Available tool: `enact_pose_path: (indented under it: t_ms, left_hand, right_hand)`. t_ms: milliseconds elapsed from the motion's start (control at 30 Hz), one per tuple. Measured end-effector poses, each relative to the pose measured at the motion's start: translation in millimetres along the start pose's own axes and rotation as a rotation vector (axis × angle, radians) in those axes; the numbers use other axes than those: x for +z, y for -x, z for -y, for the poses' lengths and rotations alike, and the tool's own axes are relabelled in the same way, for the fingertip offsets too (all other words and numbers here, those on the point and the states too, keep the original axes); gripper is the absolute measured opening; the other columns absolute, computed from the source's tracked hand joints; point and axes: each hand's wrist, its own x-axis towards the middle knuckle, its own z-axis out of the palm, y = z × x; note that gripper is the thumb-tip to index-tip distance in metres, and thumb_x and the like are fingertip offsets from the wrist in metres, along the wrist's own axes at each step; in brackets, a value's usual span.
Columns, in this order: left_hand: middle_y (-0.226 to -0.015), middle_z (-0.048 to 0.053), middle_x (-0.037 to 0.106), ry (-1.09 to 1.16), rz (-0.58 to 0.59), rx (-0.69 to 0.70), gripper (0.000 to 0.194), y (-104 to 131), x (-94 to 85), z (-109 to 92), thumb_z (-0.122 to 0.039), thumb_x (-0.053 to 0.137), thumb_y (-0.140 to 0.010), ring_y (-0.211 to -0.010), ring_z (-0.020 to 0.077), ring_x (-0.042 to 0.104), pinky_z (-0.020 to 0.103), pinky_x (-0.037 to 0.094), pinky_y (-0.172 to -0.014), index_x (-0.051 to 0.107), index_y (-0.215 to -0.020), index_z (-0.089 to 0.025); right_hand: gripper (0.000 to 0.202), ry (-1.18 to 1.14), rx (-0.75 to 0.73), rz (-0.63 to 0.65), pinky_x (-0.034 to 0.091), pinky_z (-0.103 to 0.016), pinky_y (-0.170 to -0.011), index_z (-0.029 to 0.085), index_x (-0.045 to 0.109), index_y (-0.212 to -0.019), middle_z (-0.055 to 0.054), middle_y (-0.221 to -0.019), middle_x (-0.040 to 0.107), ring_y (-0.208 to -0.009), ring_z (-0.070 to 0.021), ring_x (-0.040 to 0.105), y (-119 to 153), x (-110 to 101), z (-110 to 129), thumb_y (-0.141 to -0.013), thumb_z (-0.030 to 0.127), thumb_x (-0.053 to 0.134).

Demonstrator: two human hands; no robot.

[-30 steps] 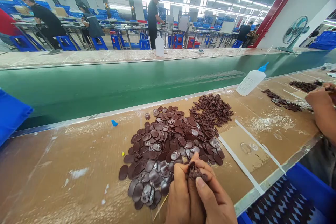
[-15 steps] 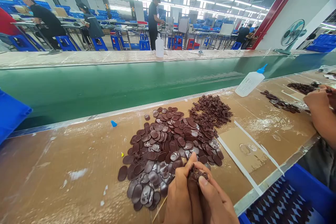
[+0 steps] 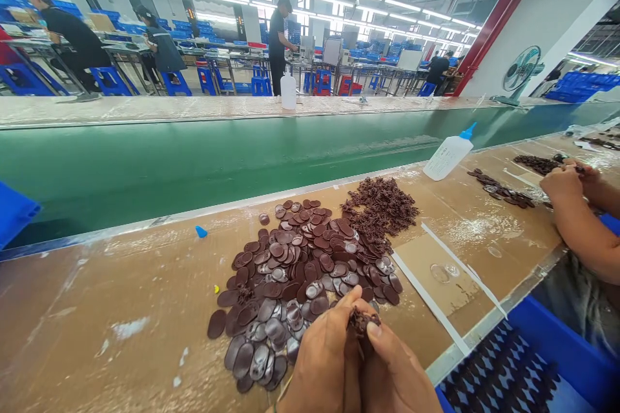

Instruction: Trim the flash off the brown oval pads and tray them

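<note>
A cap [image 3: 201, 231] lay left of the heaped ovals [image 3: 290, 268]. At their near side, your left hand [image 3: 322, 355] and right hand [image 3: 400, 364] had their fingers clamped on a brown clump [image 3: 361, 321] between them. Farther right stood a bottle [image 3: 446, 159], then a blue bin [image 3: 571, 350].

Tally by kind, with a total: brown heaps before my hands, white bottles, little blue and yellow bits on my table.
Brown heaps: 2 (ovals, curly pieces)
White bottles: 2 (near bottle, far bottle)
Blue bit: 1
Yellow bit: 1
Total: 6
</note>
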Motion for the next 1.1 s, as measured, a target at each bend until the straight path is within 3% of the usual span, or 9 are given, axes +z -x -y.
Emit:
enact_pose_path:
  t_ms: [200, 433, 667, 800, 933, 1100]
  left_hand:
    - [-0.133, 0.01, 0.066, 0.017, 0.004, 0.052, 0.049, -1.1, -2.8, -2.7, -0.023, 0.041, -0.097, -0.113, 0.0234, 0.07, 0.035, 0.061, -0.095, 0.04, -0.146, -0.023]
    - [-0.112, 0.008, 0.076, -0.025, 0.012, -0.01, 0.047, 1.2, -1.8, -3.4, -0.023, 0.04, -0.096, -0.107, 0.0265, 0.072, 0.041, 0.063, -0.093, 0.047, -0.143, -0.027]
    - [-0.12, 0.012, 0.073, -0.026, -0.004, 0.022, 0.041, -0.5, -3.6, -5.6, -0.026, 0.042, -0.098, -0.108, 0.0231, 0.072, 0.036, 0.061, -0.094, 0.051, -0.137, -0.019]
    - [-0.124, 0.011, 0.071, -0.053, 0.018, 0.038, 0.042, -3.0, -9.9, -8.2, -0.024, 0.043, -0.097, -0.11, 0.0235, 0.071, 0.035, 0.062, -0.093, 0.049, -0.139, -0.021]
    - [-0.137, 0.011, 0.063, -0.082, 0.059, 0.063, 0.047, 0.0, -16.6, -12.9, -0.017, 0.049, -0.095, -0.119, 0.022, 0.066, 0.035, 0.057, -0.1, 0.044, -0.142, -0.022]
    - [-0.135, 0.008, 0.064, -0.146, -0.02, 0.022, 0.045, 5.1, -13.4, -19.7, -0.02, 0.047, -0.098, -0.118, 0.0179, 0.065, 0.032, 0.054, -0.103, 0.039, -0.143, -0.021]
  right_hand:
    - [0.026, 0.017, -0.008, 0.02, 0.053, -0.046, -0.096, 0.022, 0.082, -0.091, -0.008, -0.091, 0.08, -0.094, -0.0305, 0.072, 4.9, 1.2, 3.1, -0.068, 0.034, 0.087]
    - [0.027, 0.043, -0.059, -0.012, 0.052, -0.045, -0.098, 0.021, 0.083, -0.089, -0.009, -0.096, 0.08, -0.101, -0.0322, 0.07, 6.2, 4.3, 1.1, -0.066, 0.035, 0.088]
    - [0.025, 0.069, -0.048, 0.009, 0.052, -0.044, -0.098, 0.023, 0.082, -0.092, -0.008, -0.097, 0.08, -0.1, -0.0304, 0.07, 8.7, 5.1, 2.9, -0.07, 0.035, 0.085]
    - [0.025, 0.044, -0.028, 0.012, 0.052, -0.044, -0.096, 0.023, 0.082, -0.09, -0.007, -0.089, 0.08, -0.094, -0.0298, 0.071, 7.5, 4.1, 0.6, -0.069, 0.034, 0.086]
    - [0.026, 0.041, -0.052, 0.022, 0.051, -0.043, -0.097, 0.021, 0.081, -0.092, -0.008, -0.096, 0.079, -0.098, -0.0306, 0.07, 8.4, 4.3, -0.6, -0.07, 0.034, 0.084]
    - [0.027, 0.076, -0.037, 0.009, 0.052, -0.045, -0.094, 0.02, 0.08, -0.09, -0.008, -0.089, 0.078, -0.095, -0.0318, 0.07, 13.8, 6.3, 5.9, -0.067, 0.034, 0.085]
